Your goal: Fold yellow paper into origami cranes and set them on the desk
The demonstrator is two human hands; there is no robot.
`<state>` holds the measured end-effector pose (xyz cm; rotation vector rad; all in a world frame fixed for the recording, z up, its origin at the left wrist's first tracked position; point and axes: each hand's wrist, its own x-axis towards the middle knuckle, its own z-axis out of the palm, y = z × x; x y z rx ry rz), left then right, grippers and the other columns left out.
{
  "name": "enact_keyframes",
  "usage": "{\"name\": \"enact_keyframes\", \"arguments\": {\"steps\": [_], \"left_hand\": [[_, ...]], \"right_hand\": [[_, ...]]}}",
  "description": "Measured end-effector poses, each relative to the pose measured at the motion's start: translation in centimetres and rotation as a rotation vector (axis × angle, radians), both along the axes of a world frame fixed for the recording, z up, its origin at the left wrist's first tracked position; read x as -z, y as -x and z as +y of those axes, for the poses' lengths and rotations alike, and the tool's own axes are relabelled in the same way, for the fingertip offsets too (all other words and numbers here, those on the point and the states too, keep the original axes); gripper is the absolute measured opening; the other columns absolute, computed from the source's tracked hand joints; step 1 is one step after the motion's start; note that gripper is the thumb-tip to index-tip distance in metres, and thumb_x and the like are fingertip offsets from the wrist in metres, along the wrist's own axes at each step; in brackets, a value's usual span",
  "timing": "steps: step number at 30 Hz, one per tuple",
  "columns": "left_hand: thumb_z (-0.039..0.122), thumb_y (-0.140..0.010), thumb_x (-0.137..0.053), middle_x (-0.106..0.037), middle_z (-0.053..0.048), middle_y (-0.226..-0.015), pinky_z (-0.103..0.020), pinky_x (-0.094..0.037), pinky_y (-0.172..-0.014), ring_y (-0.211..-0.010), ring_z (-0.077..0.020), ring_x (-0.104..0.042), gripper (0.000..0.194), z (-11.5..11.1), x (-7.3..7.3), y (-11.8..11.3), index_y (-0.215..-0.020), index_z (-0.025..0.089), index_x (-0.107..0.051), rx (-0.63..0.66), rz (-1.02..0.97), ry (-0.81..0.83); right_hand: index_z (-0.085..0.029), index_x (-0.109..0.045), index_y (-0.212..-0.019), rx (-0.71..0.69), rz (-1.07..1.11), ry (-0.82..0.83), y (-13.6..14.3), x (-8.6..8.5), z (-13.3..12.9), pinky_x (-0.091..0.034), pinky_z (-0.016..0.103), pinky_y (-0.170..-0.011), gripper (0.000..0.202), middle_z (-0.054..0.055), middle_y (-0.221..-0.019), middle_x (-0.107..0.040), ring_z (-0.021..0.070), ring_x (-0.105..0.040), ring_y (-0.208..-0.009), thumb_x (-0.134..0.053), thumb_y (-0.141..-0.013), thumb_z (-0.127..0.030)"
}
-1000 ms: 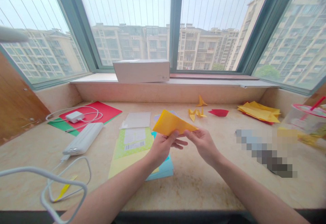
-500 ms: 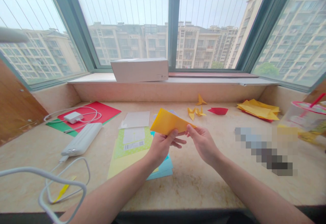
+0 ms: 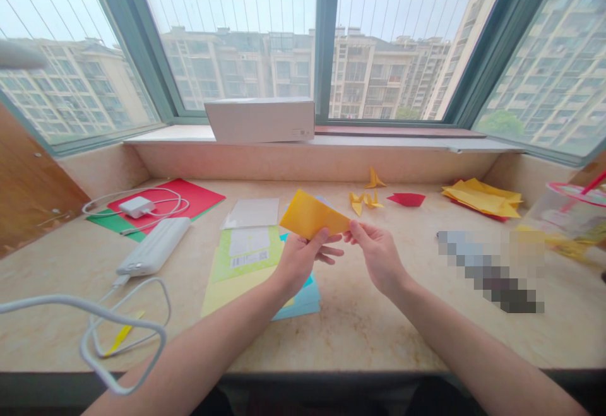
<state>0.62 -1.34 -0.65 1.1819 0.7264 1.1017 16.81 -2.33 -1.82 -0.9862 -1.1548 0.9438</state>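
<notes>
A folded piece of yellow-orange paper [image 3: 310,213] is held up above the counter between both hands. My left hand [image 3: 303,255] grips its lower edge, thumb on the near face and the other fingers behind. My right hand [image 3: 376,249] pinches the narrow right corner between thumb and fingers. Below and left of the paper lie light blue sheets [image 3: 303,302], partly hidden by my left forearm, and a green packet with a barcode label [image 3: 246,258]. Small folded yellow paper pieces [image 3: 364,201] and a red folded paper [image 3: 406,199] rest behind my right hand.
On the left are a white power bank [image 3: 154,247], a charger with a looped cable [image 3: 137,206] and red paper [image 3: 199,198]. At right sit stacked yellow papers [image 3: 483,198], a clear cup [image 3: 568,214] and a blurred-out item [image 3: 492,271]. A white box [image 3: 260,120] stands on the sill.
The view has tilted down slightly, so the counter sits higher in the picture. Both hands keep hold of the yellow paper, its position nearly the same.
</notes>
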Motion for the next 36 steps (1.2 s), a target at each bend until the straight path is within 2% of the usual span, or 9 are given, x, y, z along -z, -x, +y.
{"name": "enact_keyframes", "arguments": {"steps": [9,13,16,19,22,25,28,31,36], "left_hand": [[0.044,-0.087,-0.065,-0.076,-0.017,-0.099,-0.024,-0.055,-0.054,-0.074,-0.0243,-0.075,0.040,0.2,0.2,0.1,-0.106,0.008,-0.067,-0.015,-0.015,-0.002],[0.042,-0.086,-0.066,-0.076,-0.017,-0.096,-0.024,-0.055,-0.053,-0.070,-0.0217,-0.074,0.039,0.4,0.0,0.5,-0.105,0.008,-0.068,-0.023,0.028,-0.014],[0.041,-0.086,-0.067,-0.076,-0.017,-0.097,-0.024,-0.055,-0.053,-0.069,-0.0206,-0.074,0.038,0.4,-0.1,0.7,-0.104,0.008,-0.068,0.006,0.065,-0.016],[0.043,-0.086,-0.066,-0.075,-0.017,-0.099,-0.025,-0.055,-0.055,-0.069,-0.0205,-0.074,0.040,0.4,-0.2,0.7,-0.106,0.008,-0.067,0.030,0.079,-0.013],[0.046,-0.086,-0.065,-0.075,-0.018,-0.100,-0.026,-0.055,-0.056,-0.070,-0.0208,-0.074,0.043,0.7,-0.3,1.0,-0.108,0.009,-0.067,0.062,0.107,-0.015],[0.046,-0.084,-0.067,-0.076,-0.017,-0.096,-0.025,-0.055,-0.054,-0.068,-0.0204,-0.074,0.043,1.0,-0.1,1.6,-0.109,0.010,-0.067,0.186,0.223,-0.015],[0.045,-0.083,-0.069,-0.076,-0.014,-0.089,-0.024,-0.054,-0.051,-0.065,-0.0197,-0.073,0.040,1.0,0.2,2.0,-0.104,0.011,-0.069,0.332,0.345,-0.002],[0.044,-0.083,-0.069,-0.076,-0.012,-0.084,-0.023,-0.053,-0.050,-0.060,-0.0181,-0.072,0.035,0.7,0.2,2.0,-0.095,0.012,-0.070,0.399,0.366,0.006],[0.044,-0.082,-0.069,-0.068,-0.002,-0.059,-0.019,-0.044,-0.039,-0.039,-0.0110,-0.060,0.031,0.5,-0.6,2.0,-0.084,0.013,-0.068,0.332,0.306,0.003]], "right_hand": [[-0.018,-0.071,-0.078,0.004,-0.052,0.005,-0.2,0.2,0.2,-0.044,0.031,-0.069,0.039,0.005,-0.075,-0.068,0.0172,-0.059,-0.070,-0.054,-0.092,-0.051],[-0.021,-0.072,-0.102,-0.005,-0.114,0.037,-1.1,-0.5,0.1,-0.045,0.031,-0.070,0.038,0.005,-0.085,-0.071,0.0179,-0.062,-0.075,-0.056,-0.090,-0.053],[-0.019,-0.074,-0.085,-0.058,-0.240,0.047,-1.5,-1.0,-0.1,-0.044,0.032,-0.073,0.036,0.004,-0.076,-0.071,0.0181,-0.061,-0.073,-0.060,-0.087,-0.052],[-0.019,-0.070,-0.065,-0.023,-0.294,0.024,-1.6,-1.1,-0.2,-0.042,0.032,-0.075,0.037,0.003,-0.068,-0.069,0.0176,-0.059,-0.070,-0.063,-0.085,-0.048],[-0.019,-0.072,-0.067,-0.039,-0.306,0.056,-2.0,-1.1,-0.2,-0.043,0.034,-0.077,0.037,0.004,-0.069,-0.071,0.0190,-0.061,-0.072,-0.061,-0.087,-0.049],[-0.018,-0.076,-0.082,-0.106,-0.358,0.080,-2.5,-1.4,-0.2,-0.046,0.034,-0.078,0.039,0.005,-0.078,-0.074,0.0213,-0.064,-0.078,-0.058,-0.087,-0.052],[-0.019,-0.075,-0.099,-0.272,-0.375,0.093,-2.6,-1.7,-0.4,-0.048,0.033,-0.078,0.043,0.006,-0.092,-0.075,0.0223,-0.066,-0.086,-0.056,-0.087,-0.056],[-0.018,-0.076,-0.096,-0.405,-0.305,0.146,-2.4,-1.8,-0.6,-0.050,0.034,-0.076,0.044,0.007,-0.090,-0.076,0.0227,-0.068,-0.082,-0.064,-0.081,-0.058],[-0.018,-0.077,-0.082,-0.276,-0.149,0.186,-2.0,-1.3,-0.4,-0.052,0.035,-0.074,0.040,0.007,-0.082,-0.076,0.0236,-0.069,-0.078,-0.075,-0.072,-0.057]]}}
